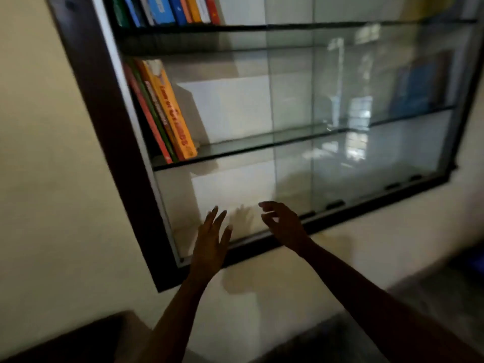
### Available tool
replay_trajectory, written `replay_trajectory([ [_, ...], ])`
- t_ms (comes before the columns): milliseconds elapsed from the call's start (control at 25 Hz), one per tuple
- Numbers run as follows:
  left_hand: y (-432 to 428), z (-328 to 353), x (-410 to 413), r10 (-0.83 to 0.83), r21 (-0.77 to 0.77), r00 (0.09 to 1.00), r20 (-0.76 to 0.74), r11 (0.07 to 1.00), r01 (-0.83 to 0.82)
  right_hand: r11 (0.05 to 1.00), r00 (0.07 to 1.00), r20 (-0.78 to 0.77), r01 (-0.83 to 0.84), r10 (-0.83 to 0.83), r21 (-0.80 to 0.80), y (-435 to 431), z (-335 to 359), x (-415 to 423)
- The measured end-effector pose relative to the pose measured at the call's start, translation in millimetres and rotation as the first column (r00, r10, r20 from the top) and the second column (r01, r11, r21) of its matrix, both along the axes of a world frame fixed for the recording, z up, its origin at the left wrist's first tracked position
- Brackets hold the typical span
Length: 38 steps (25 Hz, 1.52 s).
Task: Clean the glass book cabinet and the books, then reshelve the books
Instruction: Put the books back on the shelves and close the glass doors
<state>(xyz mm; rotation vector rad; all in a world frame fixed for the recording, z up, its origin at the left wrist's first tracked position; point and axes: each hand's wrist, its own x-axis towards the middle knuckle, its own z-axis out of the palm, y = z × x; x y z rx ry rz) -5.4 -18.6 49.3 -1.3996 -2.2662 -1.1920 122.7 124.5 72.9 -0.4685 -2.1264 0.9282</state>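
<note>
A wall-mounted glass book cabinet (110, 132) with a dark frame fills the view. Several books (167, 11) stand on the top shelf at the left. A few leaning books (167, 111), orange, green and red, rest on the middle glass shelf (262, 146). The bottom shelf holds nothing. My left hand (210, 244) is raised with straight, spread fingers in front of the lower left of the cabinet. My right hand (284, 224) hovers beside it with loosely curled fingers. Both hands hold nothing.
Sliding glass panes (379, 100) cover the right part of the cabinet and reflect the room. A cream wall (39, 179) surrounds the frame. A dark piece of furniture (65, 341) sits at the bottom left, and a grey ledge (432, 292) at the lower right.
</note>
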Motion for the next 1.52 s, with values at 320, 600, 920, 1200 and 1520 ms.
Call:
replay_trajectory([
  [320, -40.7, -134.5, 159.4, -0.273, -0.223, 0.847, 0.457, 0.886, 0.406, 0.809, 0.823, 0.474, 0.491, -0.311, -0.322, -83.4, -130.7, 249.5],
  [600, -23.0, -191.4, 337.2, -0.326, -0.233, 0.552, 0.768, 0.66, 0.714, 0.537, 0.622, 0.598, 0.769, -0.505, -0.346, -160.6, -184.9, 460.4],
  [920, -31.9, -218.5, 598.3, -0.419, -0.269, 0.46, 0.783, 0.439, 0.858, 0.211, 0.44, 0.705, 0.895, -0.556, -0.392, -240.2, -221.5, 724.7],
  [1200, -31.8, -227.0, 779.8, -0.359, -0.376, 0.454, 0.816, 0.268, 0.887, 0.276, 0.414, 0.805, 0.906, -0.424, -0.321, -238.8, -228.7, 907.9],
  [1520, 105.9, -271.5, 920.5, -0.312, -0.52, 0.599, 0.737, 0.305, 0.798, 0.441, 0.449, 0.868, 0.836, -0.21, -0.326, -64.9, -261.1, 1052.6],
])
